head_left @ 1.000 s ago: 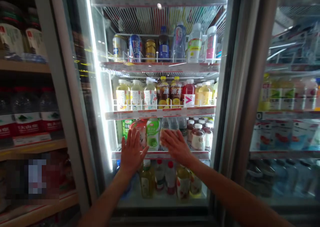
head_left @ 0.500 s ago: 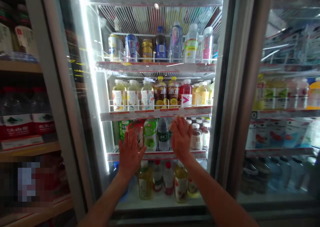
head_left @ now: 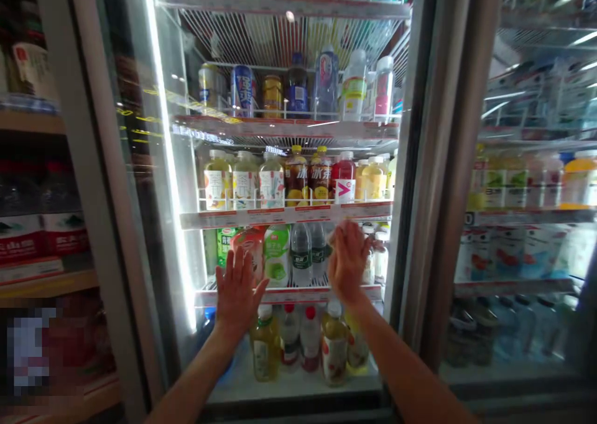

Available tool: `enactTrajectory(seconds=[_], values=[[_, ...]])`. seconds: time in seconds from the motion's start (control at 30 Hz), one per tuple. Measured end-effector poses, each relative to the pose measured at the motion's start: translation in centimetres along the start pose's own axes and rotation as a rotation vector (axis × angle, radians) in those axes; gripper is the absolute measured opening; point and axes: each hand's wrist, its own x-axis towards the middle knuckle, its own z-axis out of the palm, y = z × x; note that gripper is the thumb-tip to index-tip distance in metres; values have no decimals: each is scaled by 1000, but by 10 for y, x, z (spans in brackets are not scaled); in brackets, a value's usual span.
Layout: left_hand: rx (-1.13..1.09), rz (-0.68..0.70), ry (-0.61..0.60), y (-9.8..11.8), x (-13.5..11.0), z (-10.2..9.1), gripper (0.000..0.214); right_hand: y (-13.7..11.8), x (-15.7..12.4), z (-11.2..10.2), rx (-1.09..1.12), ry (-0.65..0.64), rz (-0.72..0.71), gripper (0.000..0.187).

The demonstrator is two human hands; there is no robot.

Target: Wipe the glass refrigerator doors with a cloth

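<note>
Left of centre, the left hand (head_left: 237, 299) spreads empty, seemingly against the cooler's glass door (head_left: 276, 151), probably for support. The right hand (head_left: 347, 262) curls, blurred; its grasp I cannot tell.

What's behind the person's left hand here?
Parts of a red package and a green package show past the left hand; whatever lies directly behind its palm and fingers is covered.
</note>
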Motion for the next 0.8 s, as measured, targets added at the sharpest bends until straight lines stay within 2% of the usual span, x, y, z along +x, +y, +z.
enactTrajectory(seconds=[0.1,0.13,0.2,0.23,0.3,0.37,0.43,0.5,0.57,0.63,0.7,0.8], values=[[-3,16,9,0,1,-2,70,-31,-2,7,84,-119,-162,48],[-3,15,8,0,1,-3,70,-30,-2,6,94,-135,-198,48],[-2,11,-1,0,1,-4,70,-10,-1,-1,64,-121,-197,48],[-2,7,-7,0,1,-4,70,7,0,-5,24,-87,-139,49],[-2,-7,-17,1,0,-2,70,43,3,-14,-70,2,69,50],[-8,-19,-17,2,-1,0,70,64,6,-19,-126,79,250,51],[-16,-33,-14,3,-2,1,70,58,5,-17,-111,97,257,52],[-26,-42,-11,4,-1,2,70,26,-1,-10,-39,28,99,51],[-37,-51,-21,4,-1,0,70,-13,-9,-2,48,-96,-95,49],[-44,-56,-40,4,-1,-1,71,-37,-15,3,102,-173,-223,45],[-35,-47,-47,3,-2,-2,71,-33,-15,1,101,-189,-241,44],[-5,-30,-15,3,-3,1,71,18,-7,-11,9,-79,-60,49]])
